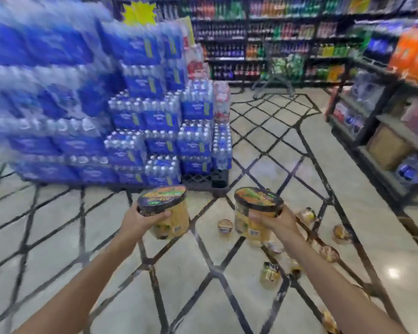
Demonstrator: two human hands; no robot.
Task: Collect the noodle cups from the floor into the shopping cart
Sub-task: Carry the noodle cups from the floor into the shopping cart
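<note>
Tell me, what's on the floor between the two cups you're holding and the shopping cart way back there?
Just bare tiled floor, as the head view shows. The left hand and right hand each hold a cup; the cart stands far ahead.

Water-bottle packs (46, 80) at 10 o'clock smeared by motion blur; labels unreadable. Shopping cart (279, 71) at 1 o'clock indistinct. Noodle cup (329, 323) at 5 o'clock cropped by bottom edge.

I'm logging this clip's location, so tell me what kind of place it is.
Most likely a supermarket aisle: stacked cases of bottled water on a pallet, drink shelves along the back wall, and a shopping cart standing in front of them.
</note>
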